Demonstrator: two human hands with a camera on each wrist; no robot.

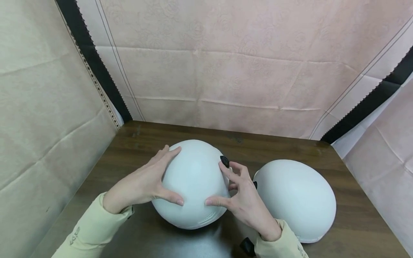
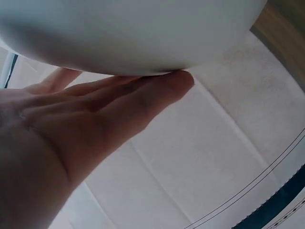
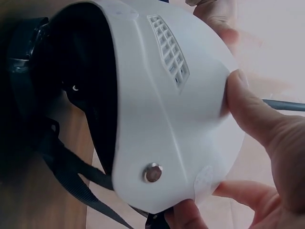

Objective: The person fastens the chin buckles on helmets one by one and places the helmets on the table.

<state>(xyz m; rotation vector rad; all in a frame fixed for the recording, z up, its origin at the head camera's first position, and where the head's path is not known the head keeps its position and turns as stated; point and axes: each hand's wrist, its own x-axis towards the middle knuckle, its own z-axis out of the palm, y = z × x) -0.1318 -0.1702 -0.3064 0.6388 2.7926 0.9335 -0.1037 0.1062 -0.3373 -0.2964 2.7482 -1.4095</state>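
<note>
A white helmet (image 1: 195, 179) with a smooth rounded shell is held between both hands over the table. My left hand (image 1: 151, 179) grips its left side, thumb on the near face and long, spread fingers along the far side. In the left wrist view those fingers (image 2: 138, 98) lie against the shell. On the other side, my right hand (image 1: 240, 195) holds the shell's right edge, thumb in front and fingers bent at the rim. The right wrist view shows a grid vent (image 3: 169, 52), a round metal rivet (image 3: 153, 172), a dark inner lining and a black strap (image 3: 78, 186).
A second white helmet (image 1: 295, 200) sits on the brown wooden table (image 1: 155, 134), close to the right of my right hand. A small black part (image 1: 247, 247) shows by the right sleeve. Pale fabric walls (image 1: 226, 71) enclose the table's back and sides.
</note>
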